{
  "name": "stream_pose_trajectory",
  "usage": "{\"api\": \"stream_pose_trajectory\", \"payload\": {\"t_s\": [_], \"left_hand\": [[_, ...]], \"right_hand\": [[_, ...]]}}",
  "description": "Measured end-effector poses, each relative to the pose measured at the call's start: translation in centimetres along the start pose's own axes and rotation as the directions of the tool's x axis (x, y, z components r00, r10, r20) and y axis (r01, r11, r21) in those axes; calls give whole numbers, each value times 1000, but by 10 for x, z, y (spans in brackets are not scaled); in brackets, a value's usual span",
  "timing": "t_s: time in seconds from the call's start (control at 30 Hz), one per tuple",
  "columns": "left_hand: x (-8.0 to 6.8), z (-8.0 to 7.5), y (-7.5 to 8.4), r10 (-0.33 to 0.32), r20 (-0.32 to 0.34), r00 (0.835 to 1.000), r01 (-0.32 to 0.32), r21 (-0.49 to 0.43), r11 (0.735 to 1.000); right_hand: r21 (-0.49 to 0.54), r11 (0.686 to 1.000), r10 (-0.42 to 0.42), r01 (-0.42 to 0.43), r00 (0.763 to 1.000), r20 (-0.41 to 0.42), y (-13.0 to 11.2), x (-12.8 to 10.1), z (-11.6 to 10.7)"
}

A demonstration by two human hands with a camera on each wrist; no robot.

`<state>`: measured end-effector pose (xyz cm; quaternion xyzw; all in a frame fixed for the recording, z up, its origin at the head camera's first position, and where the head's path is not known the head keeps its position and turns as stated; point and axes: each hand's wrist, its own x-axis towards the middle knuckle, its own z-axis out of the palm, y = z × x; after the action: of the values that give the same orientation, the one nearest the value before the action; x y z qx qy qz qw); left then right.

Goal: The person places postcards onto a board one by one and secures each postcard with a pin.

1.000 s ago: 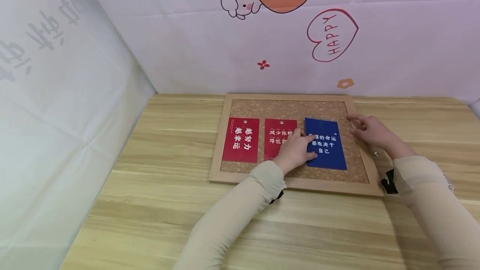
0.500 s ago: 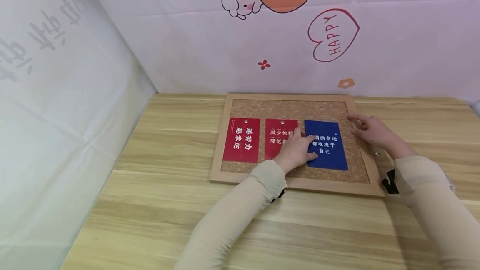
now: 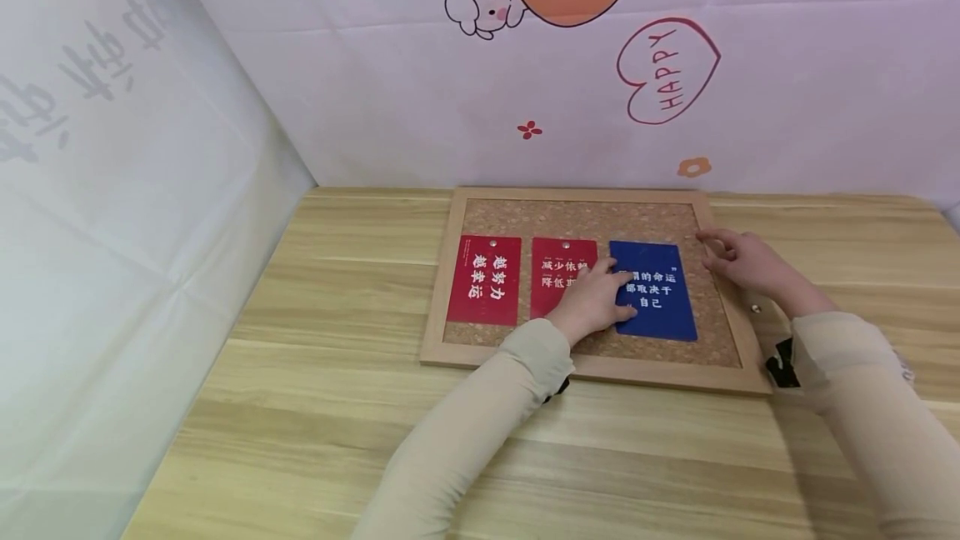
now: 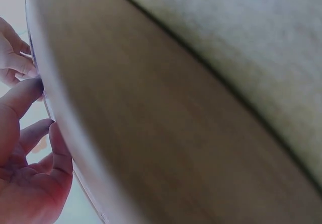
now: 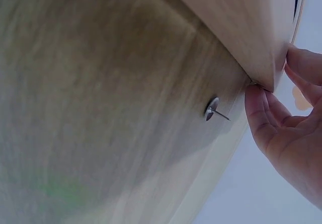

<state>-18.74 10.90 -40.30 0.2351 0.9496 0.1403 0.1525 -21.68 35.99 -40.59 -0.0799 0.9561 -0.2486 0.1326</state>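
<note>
A cork board (image 3: 577, 219) in a light wooden frame is seen lying flat on a wooden table (image 3: 337, 407), and three cards are laid on it in a row. The blue card (image 3: 660, 307), printed with white characters, is placed at the 3 o'clock end of the row, just beside the middle red card (image 3: 558, 273), which in turn lies just beside the left red card (image 3: 483, 280) at the 9 o'clock end. The left hand (image 3: 592, 302) is rested on the board across the seam between the middle red card and the blue card, with fingers fairly straight and pressed flat on the blue card's 9 o'clock edge; nothing is gripped by it. In the left wrist view the left hand (image 4: 25, 168) is shown with relaxed, slightly bent fingers against the board's edge. The right hand (image 3: 742, 261) is held at 3 o'clock of the blue card, over the bare cork and the frame's 3 o'clock rail, with fingers loosely curled; whether something small is pinched between its fingertips cannot be told. In the right wrist view the right hand (image 5: 287, 113) is seen touching the frame's corner. A metal pushpin (image 5: 214, 110) is seen lying on the table just outside the frame, at 5 o'clock of the right hand, apart from the fingers. Beige sleeves are worn on both arms. Behind the table a white printed backdrop (image 3: 660, 73) with a heart marked HAPPY is hung.
</note>
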Motion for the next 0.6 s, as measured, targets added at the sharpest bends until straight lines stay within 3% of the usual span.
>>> {"api": "stream_pose_trajectory", "payload": {"t_s": [0.37,0.6], "left_hand": [[0,1,-3,33,20,999,-33,9,999],[1,1,-2,37,13,999,-36,-3,999]], "right_hand": [[16,997,68,-69,996,64,4,-4,-7],[-6,994,110,-110,992,60,12,-14,-15]]}}
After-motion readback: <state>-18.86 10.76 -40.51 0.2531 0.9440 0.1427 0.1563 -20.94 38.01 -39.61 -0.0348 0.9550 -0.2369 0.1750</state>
